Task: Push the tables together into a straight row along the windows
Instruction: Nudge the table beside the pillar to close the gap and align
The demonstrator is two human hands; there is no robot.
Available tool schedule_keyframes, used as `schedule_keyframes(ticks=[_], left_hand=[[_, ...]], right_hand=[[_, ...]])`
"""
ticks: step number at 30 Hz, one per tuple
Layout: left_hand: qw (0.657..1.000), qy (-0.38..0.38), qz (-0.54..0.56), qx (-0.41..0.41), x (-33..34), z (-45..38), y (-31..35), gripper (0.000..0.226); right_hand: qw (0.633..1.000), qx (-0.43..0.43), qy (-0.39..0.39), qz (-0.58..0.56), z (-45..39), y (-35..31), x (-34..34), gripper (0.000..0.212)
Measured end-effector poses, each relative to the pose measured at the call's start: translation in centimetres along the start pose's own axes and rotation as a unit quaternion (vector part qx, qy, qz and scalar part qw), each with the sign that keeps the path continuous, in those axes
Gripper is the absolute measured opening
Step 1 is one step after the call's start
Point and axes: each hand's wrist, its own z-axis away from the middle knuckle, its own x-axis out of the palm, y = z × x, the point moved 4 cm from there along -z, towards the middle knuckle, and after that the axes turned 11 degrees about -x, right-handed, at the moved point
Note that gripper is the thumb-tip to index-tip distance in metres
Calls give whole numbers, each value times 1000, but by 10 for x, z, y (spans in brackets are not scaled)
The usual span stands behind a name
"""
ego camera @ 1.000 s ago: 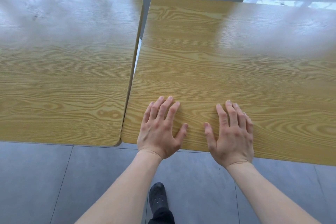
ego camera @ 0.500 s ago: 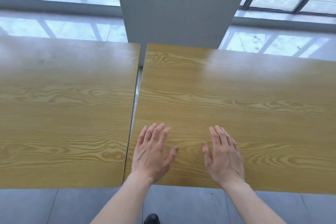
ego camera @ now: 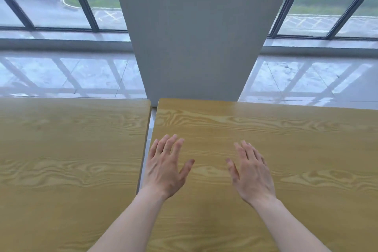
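Two yellow wood-grain tables stand side by side in the head view. The left table (ego camera: 67, 159) and the right table (ego camera: 306, 155) are split by a thin gap that is a little wider at the far end. My left hand (ego camera: 166, 166) lies over the right table, just right of the gap, fingers spread. My right hand (ego camera: 252, 172) is over the same table, fingers apart. Both hands hold nothing; whether the palms touch the top I cannot tell.
A wide grey pillar (ego camera: 196, 32) rises straight behind the gap, close to the right table's far edge. Floor-to-ceiling windows (ego camera: 61, 0) run left and right of it. Glossy pale floor (ego camera: 67, 75) lies between the tables and the glass.
The view has tilted up from the floor to the windows and pillar. My hands sit farther in over the right table, and the gap between the tables looks more even.
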Motion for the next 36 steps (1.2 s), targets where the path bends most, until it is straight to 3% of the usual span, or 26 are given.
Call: schedule_keyframes(ticks=[10, 23, 27, 36], left_hand=[[999, -11, -8, -35, 19, -133, 2, 66], [998, -53, -18, 18, 85, -261, -14, 73], [997, -57, -28, 42, 102, -285, -14, 73], [998, -49, -20, 34, 105, -288, -16, 62]], right_hand=[[999, 5, -24, 22, -133, 52, 7, 61], [999, 1, -25, 27, -273, 46, 62, 65], [997, 25, -55, 53, -299, 50, 82, 64], [992, 30, -15, 120, -303, 45, 89, 67]])
